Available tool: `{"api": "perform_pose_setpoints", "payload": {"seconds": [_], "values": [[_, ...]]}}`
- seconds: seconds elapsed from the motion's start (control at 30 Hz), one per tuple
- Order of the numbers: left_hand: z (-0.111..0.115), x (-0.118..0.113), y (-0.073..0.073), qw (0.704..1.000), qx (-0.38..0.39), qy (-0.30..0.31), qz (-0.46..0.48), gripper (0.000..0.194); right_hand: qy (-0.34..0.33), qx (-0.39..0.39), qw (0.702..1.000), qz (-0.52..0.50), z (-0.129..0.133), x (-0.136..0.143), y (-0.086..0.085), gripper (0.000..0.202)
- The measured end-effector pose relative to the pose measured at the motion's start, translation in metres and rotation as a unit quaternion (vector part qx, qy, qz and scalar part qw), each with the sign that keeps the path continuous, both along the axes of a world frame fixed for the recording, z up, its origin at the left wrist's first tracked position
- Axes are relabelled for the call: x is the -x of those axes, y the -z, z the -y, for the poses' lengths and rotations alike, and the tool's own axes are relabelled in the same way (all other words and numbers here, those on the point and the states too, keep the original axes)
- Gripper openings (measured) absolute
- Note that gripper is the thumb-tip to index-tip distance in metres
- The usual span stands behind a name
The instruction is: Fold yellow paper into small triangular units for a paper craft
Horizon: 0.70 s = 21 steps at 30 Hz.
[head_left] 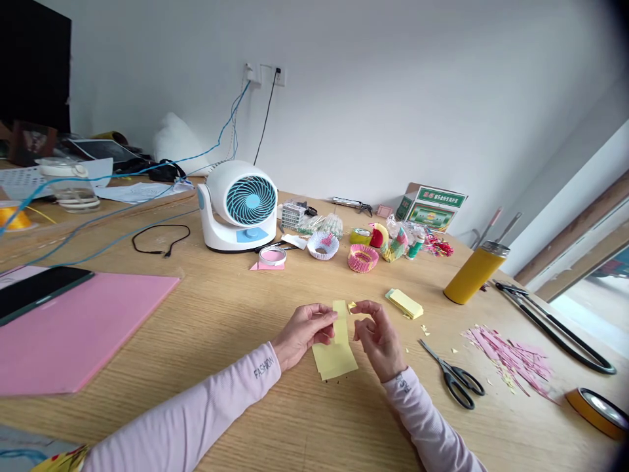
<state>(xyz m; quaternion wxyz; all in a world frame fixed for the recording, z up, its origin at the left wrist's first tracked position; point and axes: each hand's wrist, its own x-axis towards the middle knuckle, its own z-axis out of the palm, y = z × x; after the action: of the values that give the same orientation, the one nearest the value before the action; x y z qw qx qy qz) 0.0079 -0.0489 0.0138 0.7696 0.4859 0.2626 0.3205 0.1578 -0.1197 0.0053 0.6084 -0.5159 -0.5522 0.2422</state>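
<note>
My left hand [305, 333] pinches a narrow yellow paper strip [340, 320] between thumb and fingers. Beneath the strip, wider yellow paper sheets [335, 360] lie on the table. Just right of the strip, my right hand [378, 337] is raised with curled fingers, the index finger and thumb apart. A tiny yellow paper piece [351, 306] is at its index fingertip; whether the finger touches it is hard to tell. Black-handled scissors [455, 375] lie partly open to the right of my right hand. A stack of yellow paper strips [404, 303] rests behind them.
Pink paper scraps [514, 357], a tape roll [597, 412] and a yellow tumbler [476, 273] are at the right. Pink sheets [118, 314] carry a phone [42, 295] at the left. Behind stand a white fan [240, 206], paper baskets [362, 258] and a green box [432, 206].
</note>
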Motion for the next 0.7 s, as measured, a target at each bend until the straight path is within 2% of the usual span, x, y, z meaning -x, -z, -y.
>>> {"api": "perform_pose_setpoints", "payload": {"seconds": [0.13,0.2,0.3,0.4,0.53,0.63,0.7], "values": [[-0.0028,0.0007,-0.0010,0.989,0.136,-0.010,0.050,0.020,-0.015,-0.045,0.986,0.160,0.0044,0.0046,0.0012,0.023],[-0.0026,0.0009,-0.0007,0.984,0.164,0.008,0.065,0.020,-0.030,-0.065,0.976,0.206,0.0044,0.0045,0.0021,0.020],[-0.0017,0.0010,-0.0002,0.983,0.169,0.017,0.066,0.022,-0.013,-0.087,0.970,0.229,0.0036,0.0006,0.0031,0.019],[-0.0005,0.0011,-0.0008,0.989,0.142,-0.004,0.042,0.027,0.008,-0.086,0.970,0.227,0.0038,-0.0032,0.0024,0.014],[0.0023,0.0013,-0.0034,0.999,0.034,-0.035,-0.005,0.029,0.022,-0.064,0.974,0.217,0.0037,-0.0030,-0.0002,0.009],[0.0052,0.0015,-0.0058,0.996,-0.058,-0.061,-0.031,0.028,0.031,-0.032,0.986,0.162,0.0015,-0.0016,0.0004,0.012],[0.0071,0.0015,-0.0072,0.993,-0.090,-0.062,-0.034,0.029,0.030,0.000,0.995,0.096,-0.0004,-0.0019,0.0028,0.015]]}}
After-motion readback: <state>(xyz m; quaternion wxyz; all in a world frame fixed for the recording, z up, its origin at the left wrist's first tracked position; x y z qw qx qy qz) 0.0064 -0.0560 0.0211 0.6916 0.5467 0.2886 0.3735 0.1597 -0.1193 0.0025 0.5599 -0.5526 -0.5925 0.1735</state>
